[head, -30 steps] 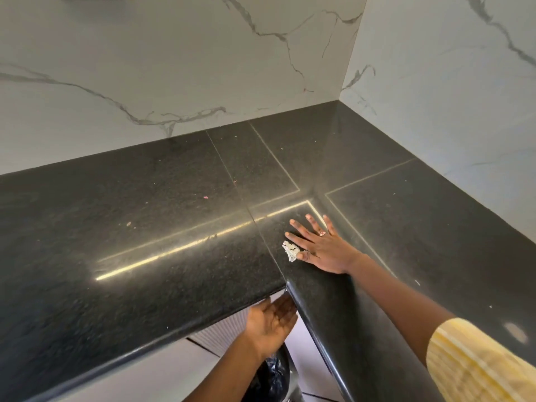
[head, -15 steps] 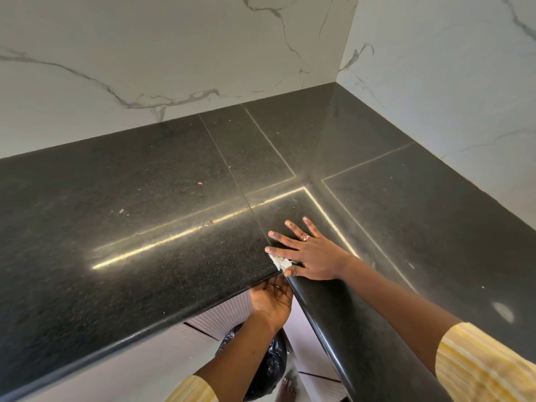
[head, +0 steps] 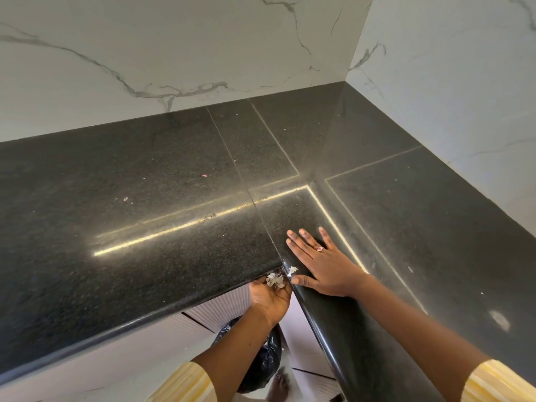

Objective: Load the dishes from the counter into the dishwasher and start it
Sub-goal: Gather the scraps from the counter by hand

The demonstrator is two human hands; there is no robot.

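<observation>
The counter edge [head: 162,313] is hiding the fingertips of the left hand [head: 269,300], cupped just under the inner corner. Pale scraps [head: 275,280] are lying in that palm, too small to identify (paper or food, unclear). The left forearm is covering most of a black bin bag [head: 261,369], and the frame's bottom edge is cutting off both striped sleeves [head: 493,384]
</observation>
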